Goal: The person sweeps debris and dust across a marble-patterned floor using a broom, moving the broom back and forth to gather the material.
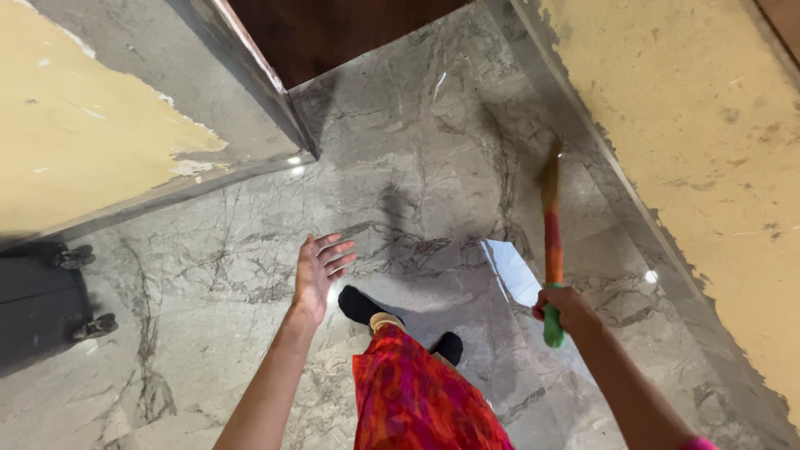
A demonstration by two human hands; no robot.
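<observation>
I'm looking straight down at a grey marble floor [250, 250] with dark veins, polished enough to throw back light. My right hand [565, 307] is low on the right of the view, fingers clamped around the end of a broom [552, 242]. The broom is what I'm watching: its grip end is bright green and pokes out just below the fist; above the hand the handle is wrapped in orange and red bands, and the far end turns into a brownish, blurred bundle of bristles. It points away from me, nearly straight up the frame, and its tip sits close to the base of the right wall [708, 167], whose yellow paint is flaking off over a grey marble skirting. I can't tell whether the bristles touch the floor; that end is too smeared.

My left hand [321, 271] holds nothing. It hangs in the air over the middle of the floor, palm open, fingers spread apart.

Below, a red and pink patterned garment [417, 400] and two dark feet [362, 307]. At far left, a black wheeled case [42, 300] stands against another peeling yellow wall [75, 125].
</observation>
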